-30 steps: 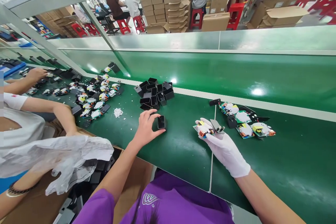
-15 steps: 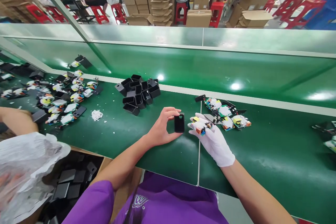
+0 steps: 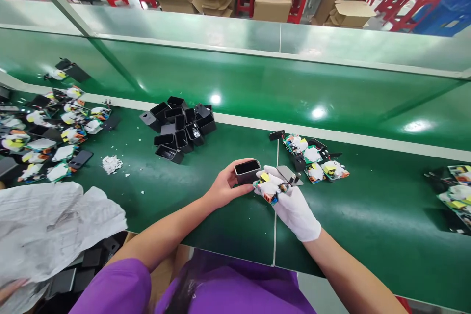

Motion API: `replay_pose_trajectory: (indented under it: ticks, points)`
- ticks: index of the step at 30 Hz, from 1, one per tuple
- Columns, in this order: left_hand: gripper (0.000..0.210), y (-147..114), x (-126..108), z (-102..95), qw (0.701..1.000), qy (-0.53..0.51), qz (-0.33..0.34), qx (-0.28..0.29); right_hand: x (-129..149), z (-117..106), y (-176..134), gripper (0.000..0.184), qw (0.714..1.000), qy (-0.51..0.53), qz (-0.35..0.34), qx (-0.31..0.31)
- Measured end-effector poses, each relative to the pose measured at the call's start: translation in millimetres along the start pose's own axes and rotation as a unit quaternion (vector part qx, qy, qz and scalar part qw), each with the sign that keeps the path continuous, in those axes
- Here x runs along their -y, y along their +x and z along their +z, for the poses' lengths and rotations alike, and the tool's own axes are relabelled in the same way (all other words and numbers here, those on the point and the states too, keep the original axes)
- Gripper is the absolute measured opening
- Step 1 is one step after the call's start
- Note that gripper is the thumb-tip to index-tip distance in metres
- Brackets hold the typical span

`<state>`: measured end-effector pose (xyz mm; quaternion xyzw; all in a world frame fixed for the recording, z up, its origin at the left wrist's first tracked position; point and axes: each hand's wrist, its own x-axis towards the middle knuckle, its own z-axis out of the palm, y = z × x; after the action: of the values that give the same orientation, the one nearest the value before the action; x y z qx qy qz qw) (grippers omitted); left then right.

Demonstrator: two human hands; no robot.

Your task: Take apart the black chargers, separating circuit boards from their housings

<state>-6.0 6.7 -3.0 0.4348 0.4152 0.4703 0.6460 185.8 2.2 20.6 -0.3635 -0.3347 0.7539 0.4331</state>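
Evidently, the left grip (image 3: 222,187) pinches an open-topped black case (image 3: 246,176); the right grip (image 3: 296,213) clasps a white-and-yellow circuit board (image 3: 269,188).

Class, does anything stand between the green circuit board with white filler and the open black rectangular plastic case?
No object visibly does: the circuit board, in the white-gloved right hand, is close beside the plastic case in the bare left hand. The case's top lies open.

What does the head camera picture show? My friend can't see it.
A person's bare left hand holds an open black case beside a circuit board in their white-gloved right hand, above a green worktable. Farther back lie a pile of black cases on the left and a cluster of circuit boards on the right.
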Motion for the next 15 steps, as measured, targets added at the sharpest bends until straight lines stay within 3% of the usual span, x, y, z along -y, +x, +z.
replay_pose_trajectory:
  ticks: [4, 9, 15]
  points:
    - [0.049, -0.6, -4.8, -2.4, 1.000, 0.003, -0.011, -0.002, 0.6, -6.6, -2.8, 0.066, 1.000, -0.023, -0.010, -0.014]
    - [0.052, -2.6, -1.8, -4.4, 0.997, -0.008, -0.019, 0.074, 6.2, -15.5, -4.0, 0.056, 0.998, -0.039, -0.041, -0.035]
    - [0.075, -3.8, 3.6, -3.5, 0.987, 0.004, -0.037, 0.154, -0.5, -22.7, -3.1, 0.060, 0.993, -0.107, -0.050, -0.009]
